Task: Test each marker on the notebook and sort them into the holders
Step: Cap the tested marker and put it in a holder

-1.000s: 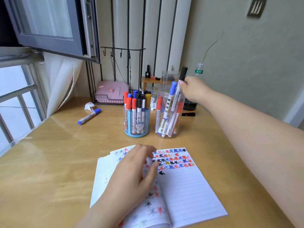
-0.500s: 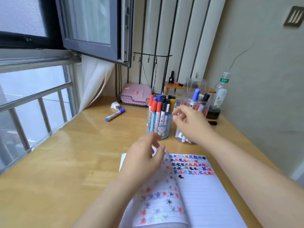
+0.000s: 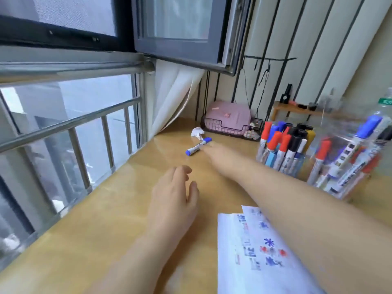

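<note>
Reaching across the glossy wooden desk (image 3: 110, 219), the right hand (image 3: 220, 158) stretches toward its far edge with fingers extended; their tips, blurred, lie just beside the blue-capped white marker (image 3: 198, 146), and whether they touch it cannot be told. That marker lies flat and loose on the desk near the far edge, next to a crumpled white paper scrap (image 3: 197, 132). The left hand (image 3: 174, 200) is over the middle of the desk, fingers loosely spread and slightly bent, holding nothing. At the near right edge lies the open lined notebook (image 3: 254, 251), its page bearing blue, red and black star-shaped test marks; the right forearm crosses over it. Toward the right edge stands a light-blue cylindrical holder (image 3: 282, 162) packed with upright red-, blue-, black- and yellow-capped markers, and just beside it a clear plastic holder (image 3: 347, 166) with leaning markers. Behind them, at the far edge, a pink case (image 3: 229, 115) rests in a black wire basket (image 3: 224, 130).
</note>
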`<act>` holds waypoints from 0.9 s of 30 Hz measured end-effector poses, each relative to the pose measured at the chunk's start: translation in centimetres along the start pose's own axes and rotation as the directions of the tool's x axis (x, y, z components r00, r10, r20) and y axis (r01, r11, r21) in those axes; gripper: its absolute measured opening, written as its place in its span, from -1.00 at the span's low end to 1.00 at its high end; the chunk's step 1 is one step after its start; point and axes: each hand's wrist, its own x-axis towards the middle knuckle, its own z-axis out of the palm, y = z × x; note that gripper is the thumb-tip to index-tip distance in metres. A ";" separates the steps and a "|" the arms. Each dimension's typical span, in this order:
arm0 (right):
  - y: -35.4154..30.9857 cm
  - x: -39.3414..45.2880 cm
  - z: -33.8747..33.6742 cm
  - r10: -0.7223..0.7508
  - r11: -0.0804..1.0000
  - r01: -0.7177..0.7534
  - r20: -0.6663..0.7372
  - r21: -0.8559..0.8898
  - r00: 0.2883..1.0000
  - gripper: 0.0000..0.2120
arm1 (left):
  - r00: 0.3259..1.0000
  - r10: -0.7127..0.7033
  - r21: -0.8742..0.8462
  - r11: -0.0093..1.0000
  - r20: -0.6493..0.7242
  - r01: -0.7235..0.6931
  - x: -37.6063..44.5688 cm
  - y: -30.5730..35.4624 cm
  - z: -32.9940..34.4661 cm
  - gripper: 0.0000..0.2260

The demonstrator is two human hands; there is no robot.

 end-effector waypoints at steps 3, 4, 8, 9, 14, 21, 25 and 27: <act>-0.9 3.8 0.1 -0.047 0.997 0.046 -0.003 -0.056 0.999 -0.59 | 0.998 -0.061 -0.012 0.998 -0.013 0.061 0.2 -0.5 0.2 -0.82; -1.3 4.8 0.3 -0.059 0.994 0.061 0.026 -0.091 0.998 -0.59 | 0.998 -0.068 -0.008 0.998 -0.011 0.068 0.1 -0.5 0.2 -0.81; -2.0 6.7 1.8 -0.135 0.955 0.154 0.091 -0.254 0.987 -0.67 | 0.998 -0.067 -0.021 0.998 -0.008 0.066 0.0 -0.6 0.5 -0.80; -2.2 6.6 2.2 -0.167 0.949 0.177 0.064 -0.260 0.984 -0.69 | 0.998 -0.060 -0.021 0.998 -0.012 0.060 -0.1 -0.7 0.6 -0.81; -2.3 4.3 1.1 -0.263 0.960 0.256 -0.046 -0.114 0.964 -0.69 | 0.996 -0.087 -0.035 0.996 -0.020 0.086 -0.2 -0.9 0.7 -0.76; -3.0 -10.7 -4.9 0.079 0.622 0.281 -0.416 0.730 0.906 -0.87 | 0.992 -0.093 -0.086 0.993 -0.086 0.086 -0.1 0.0 -0.5 -0.81; -1.0 -20.6 -6.1 0.332 0.328 0.235 -0.344 0.915 0.878 -0.89 | 0.997 -0.026 -0.157 0.987 -0.070 0.015 -0.6 2.1 -1.9 -0.86; 0.1 -24.3 -6.0 0.442 0.212 0.202 -0.278 0.956 0.853 -0.91 | 0.997 0.034 -0.184 0.982 -0.076 -0.047 -1.3 4.2 -2.5 -0.88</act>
